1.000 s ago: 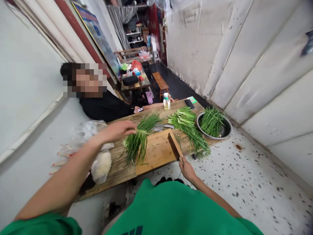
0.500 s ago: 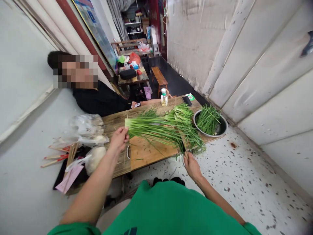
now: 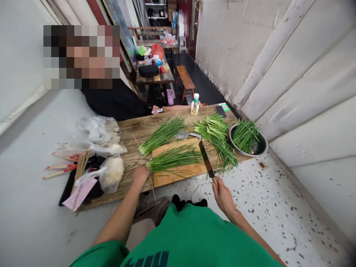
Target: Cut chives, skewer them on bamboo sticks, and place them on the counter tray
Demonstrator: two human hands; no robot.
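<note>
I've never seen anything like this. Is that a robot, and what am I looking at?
No robot here, just someone's two bare hands. The view comes from a camera worn on that person's head, looking forward and down. The left hand is at one end of a bunch of green stalks on a wooden board. The right hand holds a dark-bladed knife by its handle. Around them on the table are loose greens, a second knife, a bottle and a bowl.
</note>
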